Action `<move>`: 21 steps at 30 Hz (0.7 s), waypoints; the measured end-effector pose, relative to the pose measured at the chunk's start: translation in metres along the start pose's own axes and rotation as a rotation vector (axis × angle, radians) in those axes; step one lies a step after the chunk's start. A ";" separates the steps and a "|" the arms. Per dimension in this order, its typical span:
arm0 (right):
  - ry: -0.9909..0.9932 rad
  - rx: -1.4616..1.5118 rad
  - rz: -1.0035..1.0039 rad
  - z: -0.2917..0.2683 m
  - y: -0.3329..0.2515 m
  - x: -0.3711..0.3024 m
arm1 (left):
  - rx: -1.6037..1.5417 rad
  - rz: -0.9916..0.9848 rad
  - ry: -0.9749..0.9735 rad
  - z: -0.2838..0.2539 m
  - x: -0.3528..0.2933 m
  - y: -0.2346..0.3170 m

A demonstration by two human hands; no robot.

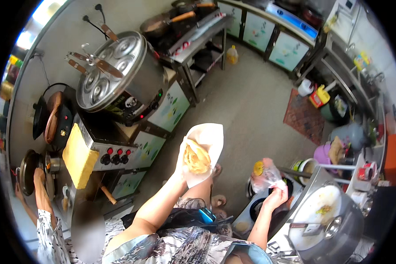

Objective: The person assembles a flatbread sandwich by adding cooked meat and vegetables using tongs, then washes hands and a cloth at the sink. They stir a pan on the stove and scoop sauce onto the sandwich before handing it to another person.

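Steel cooker [140,88] stands off to the left, probably to leave working room. White paper [214,137], mouth open, is held by the left grip [180,163] curled at its side, while the nearly closed right grip [277,198] pinches a clear bag [273,176]; the paper likely keeps grease off, with the flatbread [197,159] inside it.

The person wears a top [193,243] printed with dark, streaky brushstrokes over a whitish ground, its short, loose sleeves [134,251] edged in pale grey-blue, the left hand [179,165] and right hand [277,197] both bare.
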State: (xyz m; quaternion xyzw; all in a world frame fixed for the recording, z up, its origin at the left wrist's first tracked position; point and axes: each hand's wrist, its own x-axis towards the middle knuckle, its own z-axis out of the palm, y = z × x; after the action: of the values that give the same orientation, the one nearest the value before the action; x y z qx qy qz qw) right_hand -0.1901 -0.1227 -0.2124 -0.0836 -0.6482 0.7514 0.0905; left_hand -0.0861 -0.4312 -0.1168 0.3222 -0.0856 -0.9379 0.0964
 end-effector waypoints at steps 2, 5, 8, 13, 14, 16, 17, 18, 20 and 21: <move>-0.108 0.068 0.015 0.034 -0.031 0.007 | -0.112 0.077 0.015 -0.006 0.023 0.017; -0.258 -0.037 -0.026 0.065 -0.040 0.028 | -0.171 0.183 -0.033 0.025 0.062 0.053; -0.386 -0.028 0.010 0.115 -0.047 0.049 | -0.162 0.360 -0.106 0.022 0.117 0.118; -0.563 -0.223 -0.067 0.201 -0.053 0.100 | -0.227 0.368 -0.314 0.031 0.259 0.221; -0.603 -0.286 -0.084 0.217 -0.053 0.112 | -0.221 0.369 -0.349 0.029 0.283 0.235; -0.676 -0.279 -0.071 0.270 -0.062 0.136 | -0.226 0.387 -0.206 0.024 0.333 0.260; -0.690 -0.279 -0.066 0.296 -0.060 0.149 | -0.252 0.417 -0.150 0.026 0.353 0.270; -0.689 -0.288 -0.061 0.319 -0.061 0.158 | -0.276 0.429 -0.095 0.032 0.373 0.275; -0.725 -0.280 -0.017 0.376 -0.065 0.179 | -0.480 0.435 -0.007 0.025 0.409 0.293; -0.740 -0.274 -0.034 0.398 -0.064 0.190 | -0.562 0.377 0.035 0.037 0.419 0.294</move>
State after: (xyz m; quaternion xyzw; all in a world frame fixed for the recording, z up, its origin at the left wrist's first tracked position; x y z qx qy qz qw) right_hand -0.4697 -0.4491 -0.0926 0.1925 -0.7325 0.6358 -0.1489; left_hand -0.3961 -0.8106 -0.2685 0.2776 0.1199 -0.8848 0.3546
